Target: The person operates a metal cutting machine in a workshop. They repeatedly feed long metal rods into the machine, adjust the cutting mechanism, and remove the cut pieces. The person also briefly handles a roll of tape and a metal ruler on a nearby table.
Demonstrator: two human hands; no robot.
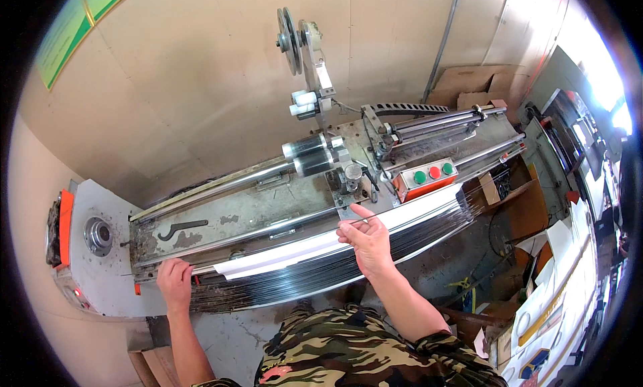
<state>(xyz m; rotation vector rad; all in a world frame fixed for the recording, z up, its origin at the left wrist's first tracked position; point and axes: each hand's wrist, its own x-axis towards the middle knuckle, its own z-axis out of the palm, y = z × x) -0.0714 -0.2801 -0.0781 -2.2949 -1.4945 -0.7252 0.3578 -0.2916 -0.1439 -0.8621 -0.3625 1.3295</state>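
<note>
A long machine bed [207, 236] stretches from left to right before me. At its left front edge my left hand [175, 283] is closed, fingertips together around what looks like one end of a thin rod. My right hand [367, 243] pinches a thin dark metal rod [429, 199] between thumb and fingers, index finger extended, near the bed's middle. Under it hangs a thick bundle of thin dark rods [288, 283] along the front, with a long white sheet [301, 251] above them. Fingers partly hide the grips.
A reel [289, 41] stands on an upright arm behind the bed. Beside a metal clamp block [351, 176] is an orange button box [426, 179]. A hook spanner [182, 229] lies on the bed. A white headstock [100, 243] stands left, cardboard [475, 84] right.
</note>
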